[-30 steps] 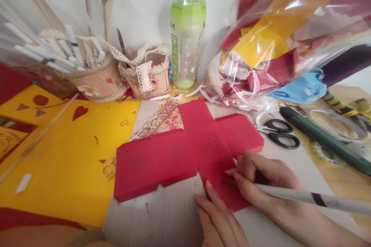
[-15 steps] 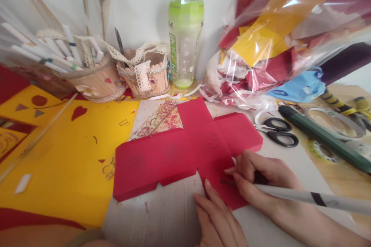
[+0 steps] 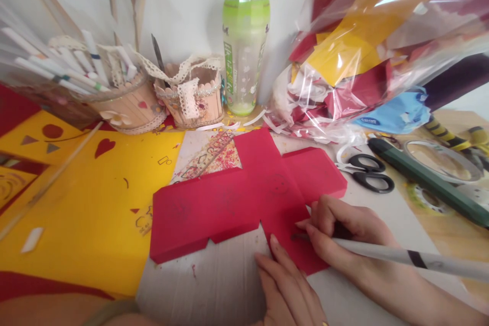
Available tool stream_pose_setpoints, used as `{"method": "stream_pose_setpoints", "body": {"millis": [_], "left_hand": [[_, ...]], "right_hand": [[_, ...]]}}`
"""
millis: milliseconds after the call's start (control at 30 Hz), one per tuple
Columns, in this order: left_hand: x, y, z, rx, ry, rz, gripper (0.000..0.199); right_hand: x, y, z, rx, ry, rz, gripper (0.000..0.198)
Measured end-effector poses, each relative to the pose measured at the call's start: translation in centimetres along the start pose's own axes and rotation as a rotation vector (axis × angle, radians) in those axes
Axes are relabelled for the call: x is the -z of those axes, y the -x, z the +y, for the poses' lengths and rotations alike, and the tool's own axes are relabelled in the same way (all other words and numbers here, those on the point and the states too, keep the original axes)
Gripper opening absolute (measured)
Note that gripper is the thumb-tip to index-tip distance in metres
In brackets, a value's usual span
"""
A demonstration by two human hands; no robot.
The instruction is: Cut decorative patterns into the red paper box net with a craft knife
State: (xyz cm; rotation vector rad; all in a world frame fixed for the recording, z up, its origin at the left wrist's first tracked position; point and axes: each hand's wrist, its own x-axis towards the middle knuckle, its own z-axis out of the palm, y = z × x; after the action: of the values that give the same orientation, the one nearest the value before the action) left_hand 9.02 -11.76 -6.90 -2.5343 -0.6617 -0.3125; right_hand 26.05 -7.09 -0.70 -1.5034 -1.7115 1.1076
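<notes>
A red paper cutout (image 3: 237, 198), shaped like an unfolded box with tabs, lies on a grey board (image 3: 191, 280). Faint drawings mark several of its panels, one a smiley face. My right hand (image 3: 344, 229) is closed round a white marker pen (image 3: 382, 254) with a black band. The pen's tip rests at the lower panel; whatever mark lies beneath it is hard to make out. Lying at that panel's left edge, my left hand (image 3: 286, 285) is open, with its fingers stretched and touching the paper.
Yellow paper (image 3: 103, 214) covers the left. Behind stand a pot of markers (image 3: 126, 107), a smaller pot (image 3: 191, 107), a green-topped bottle (image 3: 246, 46) and a plastic bag of scraps (image 3: 332, 91). Scissors (image 3: 372, 173), a green cutter (image 3: 428, 181) and a tape roll (image 3: 443, 163) lie right.
The pen tip has shifted slightly left and up on the lower panel, along with my right hand. My left hand stays nearly in place.
</notes>
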Motion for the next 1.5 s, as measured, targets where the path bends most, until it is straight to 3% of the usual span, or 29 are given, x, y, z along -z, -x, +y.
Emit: {"method": "stream_pose_setpoints", "body": {"millis": [900,1500], "left_hand": [[0.0,0.3,-0.2,-0.03,0.112,-0.042,0.024],[1.1,-0.5,-0.4,-0.013,0.05,-0.116,0.027]], "right_hand": [[-0.3,-0.6,-1.4,0.042,0.086,0.019,0.03],[0.0,-0.3,-1.5,0.044,0.102,-0.002,0.029]]}}
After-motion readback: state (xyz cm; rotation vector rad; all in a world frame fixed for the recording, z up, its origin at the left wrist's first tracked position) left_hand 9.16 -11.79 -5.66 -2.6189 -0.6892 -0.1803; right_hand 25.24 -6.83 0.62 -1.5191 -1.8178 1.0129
